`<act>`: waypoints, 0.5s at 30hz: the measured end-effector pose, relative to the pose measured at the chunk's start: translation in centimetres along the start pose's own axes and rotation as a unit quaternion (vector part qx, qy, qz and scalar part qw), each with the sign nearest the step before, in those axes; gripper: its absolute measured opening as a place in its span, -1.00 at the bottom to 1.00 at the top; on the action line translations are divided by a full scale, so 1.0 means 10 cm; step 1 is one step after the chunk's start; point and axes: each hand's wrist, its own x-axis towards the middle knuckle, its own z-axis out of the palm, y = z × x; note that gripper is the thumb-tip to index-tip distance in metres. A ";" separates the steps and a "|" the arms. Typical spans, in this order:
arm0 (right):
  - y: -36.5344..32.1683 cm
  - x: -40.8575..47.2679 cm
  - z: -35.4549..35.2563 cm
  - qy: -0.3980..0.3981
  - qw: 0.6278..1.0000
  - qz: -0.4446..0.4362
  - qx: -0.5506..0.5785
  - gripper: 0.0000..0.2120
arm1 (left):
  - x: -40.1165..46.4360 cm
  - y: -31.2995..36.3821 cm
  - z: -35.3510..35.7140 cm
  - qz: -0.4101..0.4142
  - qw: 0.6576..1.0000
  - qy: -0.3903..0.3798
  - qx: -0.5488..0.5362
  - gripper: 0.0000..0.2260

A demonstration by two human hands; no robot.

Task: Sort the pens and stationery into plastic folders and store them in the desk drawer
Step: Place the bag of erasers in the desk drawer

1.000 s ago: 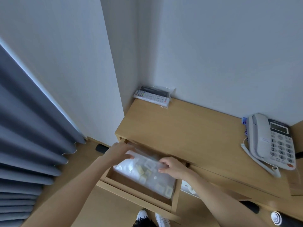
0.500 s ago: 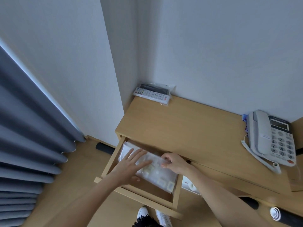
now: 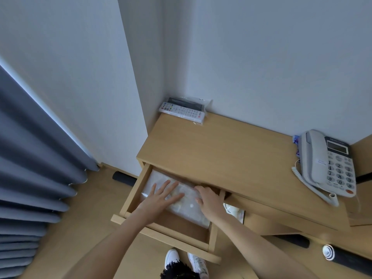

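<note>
The desk drawer is pulled out below the wooden desk top. A clear plastic folder with small pale stationery pieces inside lies flat in the drawer, its far end reaching under the desk top. My left hand presses on the folder with straight, spread fingers. My right hand rests on the folder's right edge, fingers pointing toward the back of the drawer; I cannot see whether they curl round the edge.
Two remote controls in a clear bag lie at the desk's back left corner. A white telephone stands at the right. Grey curtains hang on the left. My white shoes show below the drawer front.
The folder has gone down flat into the drawer and slid further back. My left hand moved from the folder's far left corner onto its top; the right hand stays at its right edge.
</note>
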 end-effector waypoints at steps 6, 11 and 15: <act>-0.09 -0.24 0.29 0.052 0.984 -0.124 -0.120 -0.30 | 0.08 -0.04 -0.02 -0.007 1.000 0.014 -0.002 0.17; -0.09 -0.27 0.36 0.045 0.970 -0.151 -0.186 -0.02 | 0.01 -0.02 -0.05 -0.062 0.998 0.003 0.025 -0.06; -0.08 -0.20 0.28 0.060 0.966 -0.137 -0.210 0.04 | -0.03 -0.04 0.02 -0.104 0.993 0.048 -0.010 -0.10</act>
